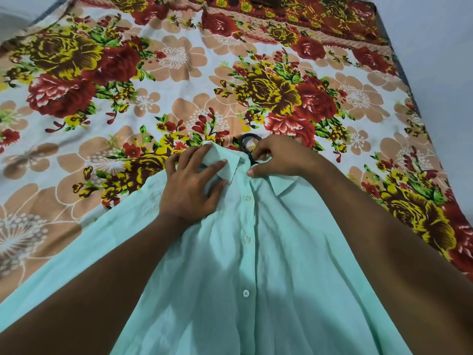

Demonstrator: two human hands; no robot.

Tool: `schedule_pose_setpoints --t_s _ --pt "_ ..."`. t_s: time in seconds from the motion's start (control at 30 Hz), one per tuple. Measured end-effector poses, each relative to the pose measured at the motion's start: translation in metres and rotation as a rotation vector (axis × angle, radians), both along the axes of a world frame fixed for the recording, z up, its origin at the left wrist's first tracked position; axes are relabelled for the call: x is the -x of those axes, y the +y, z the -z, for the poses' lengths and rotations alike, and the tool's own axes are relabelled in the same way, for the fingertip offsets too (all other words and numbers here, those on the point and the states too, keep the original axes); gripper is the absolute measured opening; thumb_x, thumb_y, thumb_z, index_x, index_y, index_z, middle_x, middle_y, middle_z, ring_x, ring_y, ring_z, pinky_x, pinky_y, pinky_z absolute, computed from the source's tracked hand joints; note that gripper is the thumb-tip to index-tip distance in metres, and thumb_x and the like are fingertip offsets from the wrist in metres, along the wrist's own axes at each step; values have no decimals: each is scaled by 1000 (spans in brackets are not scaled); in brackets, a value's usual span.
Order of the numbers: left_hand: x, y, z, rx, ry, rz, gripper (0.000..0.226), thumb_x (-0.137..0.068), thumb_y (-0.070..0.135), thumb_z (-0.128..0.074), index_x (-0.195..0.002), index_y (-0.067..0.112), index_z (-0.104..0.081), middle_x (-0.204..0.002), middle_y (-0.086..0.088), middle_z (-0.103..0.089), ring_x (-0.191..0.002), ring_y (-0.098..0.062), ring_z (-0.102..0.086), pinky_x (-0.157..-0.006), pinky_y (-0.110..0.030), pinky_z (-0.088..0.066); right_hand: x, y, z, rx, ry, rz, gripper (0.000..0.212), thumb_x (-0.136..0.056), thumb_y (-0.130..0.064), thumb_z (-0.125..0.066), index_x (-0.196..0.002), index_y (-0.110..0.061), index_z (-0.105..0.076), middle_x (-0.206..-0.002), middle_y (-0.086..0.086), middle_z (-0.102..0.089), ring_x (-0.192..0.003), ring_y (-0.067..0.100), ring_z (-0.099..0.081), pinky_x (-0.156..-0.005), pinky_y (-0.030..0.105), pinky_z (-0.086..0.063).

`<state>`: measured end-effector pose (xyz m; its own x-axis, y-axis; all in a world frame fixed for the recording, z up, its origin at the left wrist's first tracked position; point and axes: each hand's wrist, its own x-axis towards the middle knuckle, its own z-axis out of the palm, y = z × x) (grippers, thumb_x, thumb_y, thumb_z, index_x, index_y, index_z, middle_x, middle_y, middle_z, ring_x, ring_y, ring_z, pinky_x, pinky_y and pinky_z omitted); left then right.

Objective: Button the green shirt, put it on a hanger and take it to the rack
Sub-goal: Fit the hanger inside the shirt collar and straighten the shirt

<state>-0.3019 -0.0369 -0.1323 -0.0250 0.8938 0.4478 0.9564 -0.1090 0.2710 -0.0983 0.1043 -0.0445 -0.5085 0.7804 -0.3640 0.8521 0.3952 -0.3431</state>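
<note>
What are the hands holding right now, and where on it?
Both hold the green shirt at its collar: left hand pinches the left collar flap, right hand grips the neck by the hanger hook.

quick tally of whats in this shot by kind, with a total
shirt, pale green, lying on the bedsheet: 1
hanger, black, only its hook showing at the collar: 1
visible shirt buttons: 3
bedsheet, floral: 1
hands, left hand and right hand, both at the collar: 2
total: 8
</note>
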Motion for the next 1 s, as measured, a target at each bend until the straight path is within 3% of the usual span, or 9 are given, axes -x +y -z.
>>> schedule_pose_setpoints --t_s 0.1,0.2,0.37,0.47,0.6,0.7,0.8,0.9,1.0 --pt "0 0 -1 7 -6 1 39 -91 45 -67 -126 28 -73 -154 -6 -52 -139 -33 -47 -113 -52 -27 -3 -2 10 -98 93 69 27 -74 -46 -88 -89 -29 -74 -90 -9 -71 -92 18 -66 -98 54 -48" --pt "-1 0 0 5 -16 10 42 -92 45 -67 -129 27 -72 -154 -7 -51 -138 -35 -47 -112 -51 -29 -5 -7 22 -91 168 69 32 -72 -40 -91 -90 -28 -68 -84 -11 -65 -86 18 -65 -94 54 -50" --pt "-2 1 -3 51 -80 5 55 -93 45 -65 -143 23 -60 -154 -12 -47 -139 -36 -44 -112 -49 -33 -14 -10 28 -309 64 172 80 -60 -67 -88 -120 -28 -52 -124 -1 -51 -120 24 -46 -97 46 -40" --pt "-2 1 -4 62 -83 -14 60 -93 46 -64 -146 20 -55 -153 -11 -47 -139 -34 -45 -113 -49 -32 -16 -8 26 -153 47 245 94 -60 -69 -87 -135 -25 -52 -138 3 -52 -130 27 -48 -106 50 -42" --pt "-3 1 -3 84 -106 -28 64 -92 49 -64 -147 18 -51 -154 -9 -47 -139 -32 -46 -114 -49 -32 -13 -3 16 11 102 258 72 -62 -55 -94 -116 -16 -67 -117 0 -70 -108 21 -66 -92 44 -55" --pt "-2 1 -3 80 -108 -24 65 -92 49 -64 -147 17 -51 -153 -9 -48 -139 -32 -46 -114 -49 -32 -9 2 12 54 158 263 61 -59 -46 -98 -102 -11 -73 -101 4 -72 -96 23 -69 -85 46 -57" --pt "-2 2 -3 82 -114 -23 65 -92 48 -65 -147 16 -51 -153 -9 -48 -138 -32 -47 -113 -49 -33 -12 8 20 202 291 398 67 -54 -33 -103 -109 -7 -76 -111 6 -75 -104 20 -70 -97 44 -58" --pt "-2 2 -2 73 -124 -15 64 -92 46 -66 -146 16 -51 -152 -9 -48 -137 -33 -48 -112 -49 -34 -14 16 30 361 446 483 64 -46 -24 -104 -103 -6 -80 -116 3 -77 -112 17 -71 -106 44 -54" --pt "-2 2 -1 81 -133 -14 65 -92 46 -66 -147 15 -50 -152 -10 -48 -137 -34 -48 -112 -50 -35 -12 16 22 465 494 490 43 -65 -7 -96 -105 -6 -81 -112 -5 -79 -113 17 -70 -103 36 -55"
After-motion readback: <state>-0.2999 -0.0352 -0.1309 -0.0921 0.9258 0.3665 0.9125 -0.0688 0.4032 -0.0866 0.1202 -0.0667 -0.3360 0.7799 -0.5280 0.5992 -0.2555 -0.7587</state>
